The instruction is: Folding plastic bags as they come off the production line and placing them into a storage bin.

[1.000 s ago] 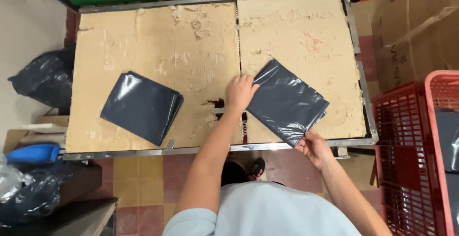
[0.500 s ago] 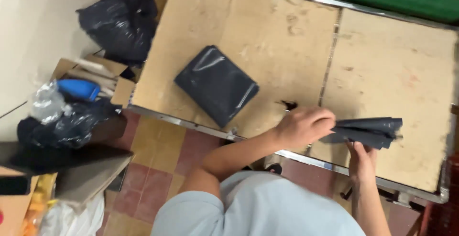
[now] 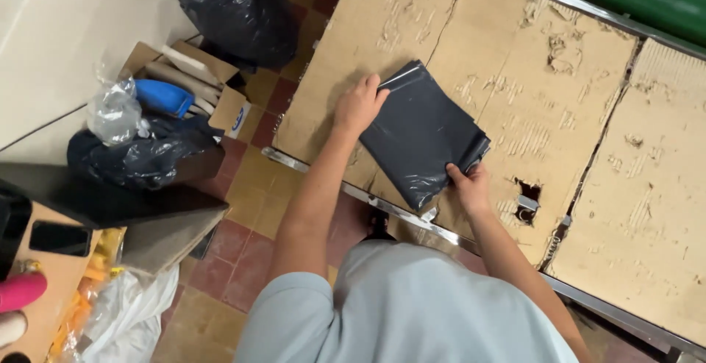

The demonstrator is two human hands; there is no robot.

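Note:
A flat stack of dark grey plastic mailer bags (image 3: 419, 131) lies on the cardboard-covered table (image 3: 559, 105), near its front left corner. My left hand (image 3: 358, 105) holds the stack's upper left corner with curled fingers. My right hand (image 3: 468, 186) pinches the stack's lower right edge, thumb on top. Both forearms reach out from my light blue shirt at the bottom of the view.
A torn hole (image 3: 526, 203) gapes in the cardboard just right of my right hand. The table's metal rim (image 3: 316, 168) runs along the front. On the floor to the left are a black rubbish bag (image 3: 235, 10), a cardboard box with a blue item (image 3: 165, 98) and another dark bag (image 3: 140, 158). A phone (image 3: 59, 238) lies at the far left.
My hands carried a grey bag from the right side of the table to the left, onto the bag lying there. The view swung left with them.

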